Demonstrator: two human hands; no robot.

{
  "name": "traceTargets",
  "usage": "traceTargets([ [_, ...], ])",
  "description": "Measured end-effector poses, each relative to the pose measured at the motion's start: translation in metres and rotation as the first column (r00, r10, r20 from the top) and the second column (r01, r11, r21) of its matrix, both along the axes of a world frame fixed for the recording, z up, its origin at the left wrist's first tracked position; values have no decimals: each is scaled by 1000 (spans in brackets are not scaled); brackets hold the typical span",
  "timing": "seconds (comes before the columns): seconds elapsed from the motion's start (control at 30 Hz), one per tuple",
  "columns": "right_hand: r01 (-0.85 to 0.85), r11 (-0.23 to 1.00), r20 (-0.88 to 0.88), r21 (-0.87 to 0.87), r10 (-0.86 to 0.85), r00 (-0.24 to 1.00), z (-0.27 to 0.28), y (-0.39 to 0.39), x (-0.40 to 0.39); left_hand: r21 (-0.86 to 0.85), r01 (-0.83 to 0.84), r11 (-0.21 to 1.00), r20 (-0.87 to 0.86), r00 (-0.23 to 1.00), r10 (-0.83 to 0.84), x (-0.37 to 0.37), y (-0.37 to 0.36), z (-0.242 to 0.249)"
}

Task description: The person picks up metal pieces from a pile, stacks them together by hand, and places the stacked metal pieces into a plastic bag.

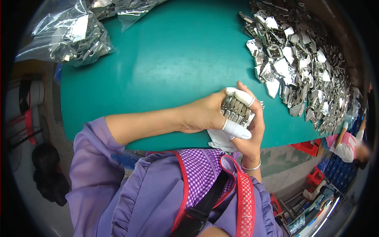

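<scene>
My left hand (207,111) reaches in from the left, its fingers closed around a stack of small shiny metal pieces (237,110) lined up side by side. Pressed against the same stack from the right is my right hand (254,130), its fingers curled round it and a pale bangle (252,166) at the wrist. White finger cots (236,129) cover the thumb and some fingertips around the stack. A white cloth (222,140) lies under the hands at the table's near edge. The undersides of the metal pieces are hidden by my palms.
A large heap of loose flat metal pieces (288,59) covers the right of the green table (169,55). Clear plastic bags (79,37) of metal parts lie at the back left. A co-worker in pink and white (345,146) is at the far right, near red stools (315,175).
</scene>
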State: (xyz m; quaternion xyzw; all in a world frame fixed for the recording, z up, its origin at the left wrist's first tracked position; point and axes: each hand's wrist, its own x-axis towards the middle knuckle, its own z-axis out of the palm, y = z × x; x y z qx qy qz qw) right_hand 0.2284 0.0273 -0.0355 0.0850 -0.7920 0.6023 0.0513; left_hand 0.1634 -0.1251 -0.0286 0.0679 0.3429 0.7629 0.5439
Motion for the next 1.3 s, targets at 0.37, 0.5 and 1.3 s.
traceTargets([
  [0.37, 252, 825, 383, -505, -47, 922, 24, -1, 1, 235, -417, 878, -970, -40, 240, -13, -10, 5],
  [0.5, 125, 789, 372, -602, 139, 918, 18, -7, -2, 350, -386, 854, -920, -312, 237, -17, -7, 2],
  [1.3, 100, 537, 327, -837, 346, 880, 38, 34, -47, 34, -898, 439, -704, -334, -627, -188, -152, 115],
])
